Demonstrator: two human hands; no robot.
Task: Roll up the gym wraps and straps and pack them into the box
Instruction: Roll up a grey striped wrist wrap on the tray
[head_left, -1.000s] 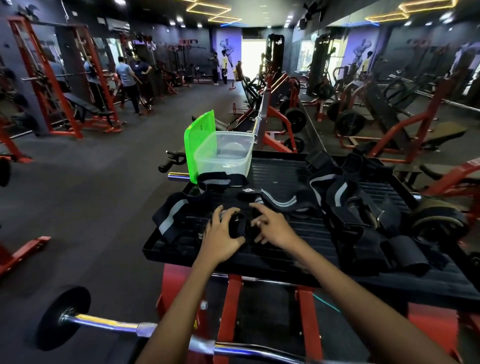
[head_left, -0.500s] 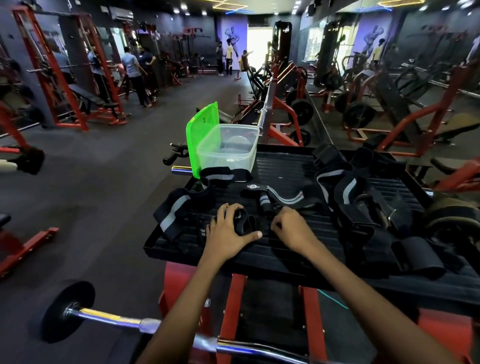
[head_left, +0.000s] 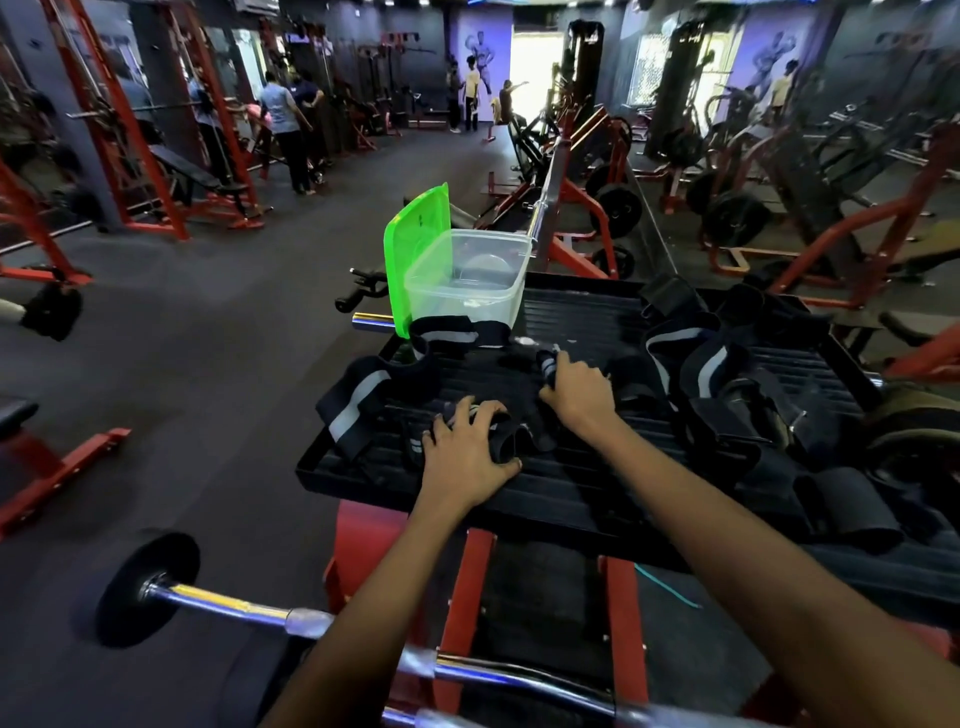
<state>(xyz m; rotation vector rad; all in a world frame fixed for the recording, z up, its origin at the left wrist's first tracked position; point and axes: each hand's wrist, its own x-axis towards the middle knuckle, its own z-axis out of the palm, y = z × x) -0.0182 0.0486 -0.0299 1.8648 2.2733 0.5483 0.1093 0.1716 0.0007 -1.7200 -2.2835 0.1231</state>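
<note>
Fingers of the left hand (head_left: 470, 449) curl over the rolled part of a black wrap (head_left: 498, 441) at lower centre of the head view, pinning it to the ribbed black platform (head_left: 571, 499). Just above, the right hand (head_left: 576, 392) pinches that wrap's striped free end (head_left: 546, 364). Rolling well likely means keeping the tail taut and the edges aligned while the roll turns. It looks soft, dark, grey-striped. More loose wraps (head_left: 696, 358) lie right; the clear box (head_left: 467, 280), green lid (head_left: 415, 249) raised, waits above centre.
</note>
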